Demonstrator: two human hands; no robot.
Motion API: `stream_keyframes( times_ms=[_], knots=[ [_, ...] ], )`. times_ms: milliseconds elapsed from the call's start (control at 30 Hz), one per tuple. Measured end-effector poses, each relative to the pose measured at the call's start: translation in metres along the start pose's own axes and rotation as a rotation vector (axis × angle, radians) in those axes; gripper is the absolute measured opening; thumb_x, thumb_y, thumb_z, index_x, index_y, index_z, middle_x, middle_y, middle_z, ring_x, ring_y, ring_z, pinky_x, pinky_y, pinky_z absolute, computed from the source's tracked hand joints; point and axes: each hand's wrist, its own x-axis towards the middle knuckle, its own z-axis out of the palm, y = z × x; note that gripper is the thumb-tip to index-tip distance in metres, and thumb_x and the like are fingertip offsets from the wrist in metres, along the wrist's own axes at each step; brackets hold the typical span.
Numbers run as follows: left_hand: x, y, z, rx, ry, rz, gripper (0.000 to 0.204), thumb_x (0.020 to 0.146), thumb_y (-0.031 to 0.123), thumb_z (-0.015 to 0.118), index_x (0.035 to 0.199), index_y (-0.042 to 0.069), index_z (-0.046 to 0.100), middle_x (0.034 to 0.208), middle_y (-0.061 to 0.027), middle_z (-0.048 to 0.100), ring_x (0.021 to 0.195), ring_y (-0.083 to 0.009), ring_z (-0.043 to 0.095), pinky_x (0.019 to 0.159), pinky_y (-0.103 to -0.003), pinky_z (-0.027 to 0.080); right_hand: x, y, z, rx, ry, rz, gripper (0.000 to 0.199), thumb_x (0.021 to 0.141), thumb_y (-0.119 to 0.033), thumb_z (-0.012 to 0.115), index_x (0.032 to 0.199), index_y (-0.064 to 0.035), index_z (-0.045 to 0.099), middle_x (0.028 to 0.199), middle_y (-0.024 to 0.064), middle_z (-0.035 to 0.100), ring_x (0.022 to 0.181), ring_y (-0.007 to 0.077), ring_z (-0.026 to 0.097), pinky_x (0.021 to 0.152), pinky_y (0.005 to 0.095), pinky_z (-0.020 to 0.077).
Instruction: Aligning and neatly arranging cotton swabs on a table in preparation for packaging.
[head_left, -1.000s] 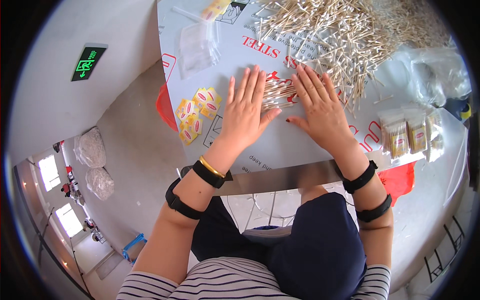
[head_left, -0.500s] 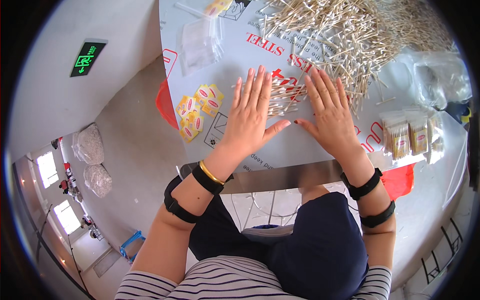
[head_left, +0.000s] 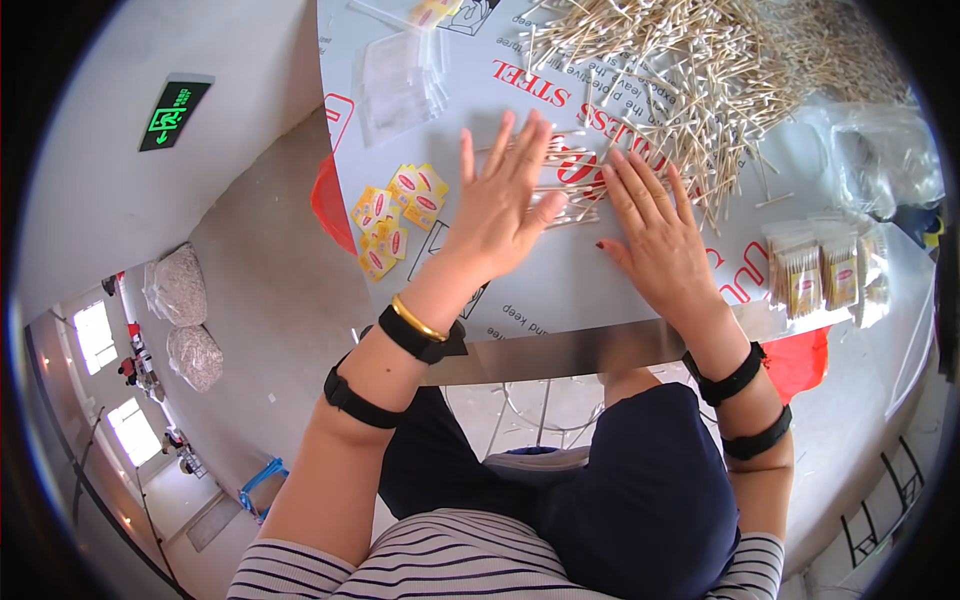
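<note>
A small batch of cotton swabs [head_left: 572, 190] lies on the table between my two hands. My left hand [head_left: 500, 195] is open, its fingers spread over the left ends of these swabs. At the right ends, my right hand [head_left: 652, 225] is open too, with straight fingers held close together and the palm down. A large heap of cotton swabs [head_left: 690, 80] spreads behind my right hand. Left of my left hand lie several small yellow and white printed cards [head_left: 395, 215]. Parts of the small batch are hidden beneath my left hand.
Clear plastic bags [head_left: 402, 85] lie stacked at the back left. Filled swab packs [head_left: 810, 270] stand in a group on the right, with a crumpled clear bag [head_left: 870, 155] behind them. The table's metal front edge [head_left: 560, 352] is close to my knees.
My left hand has tilted and lifted a little, its fingers spreading apart. The right hand has shifted slightly down, and more of the swabs between the hands now shows.
</note>
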Motion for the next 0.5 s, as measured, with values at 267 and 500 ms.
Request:
stream_keyframes(
  times_ms=[267, 500],
  knots=[
    [-0.017, -0.006, -0.014, 0.068, 0.06, -0.054, 0.073, 0.113, 0.052, 0.04, 0.171, 0.009, 0.029, 0.177, -0.0136, 0.029, 0.166, -0.0367, 0.019, 0.13, -0.065, -0.001, 0.006, 0.004, -0.01, 0.127, 0.109, 0.036, 0.069, 0.095, -0.016, 0.073, 0.159, -0.0093, 0.047, 0.165, 0.0106, 0.046, 0.157, 0.0288, 0.037, 0.133, 0.0543, 0.0227],
    [-0.019, 0.0, 0.0, 0.087, 0.041, -0.041, 0.08, 0.11, 0.058, 0.046, 0.172, 0.011, 0.027, 0.177, -0.0113, 0.029, 0.165, -0.0353, 0.023, 0.131, -0.066, 0.003, 0.019, 0.003, -0.015, 0.116, 0.212, 0.019, 0.055, 0.095, -0.013, 0.073, 0.148, -0.0082, 0.059, 0.155, 0.0089, 0.055, 0.15, 0.0285, 0.047, 0.13, 0.0527, 0.0299]
  ],
)
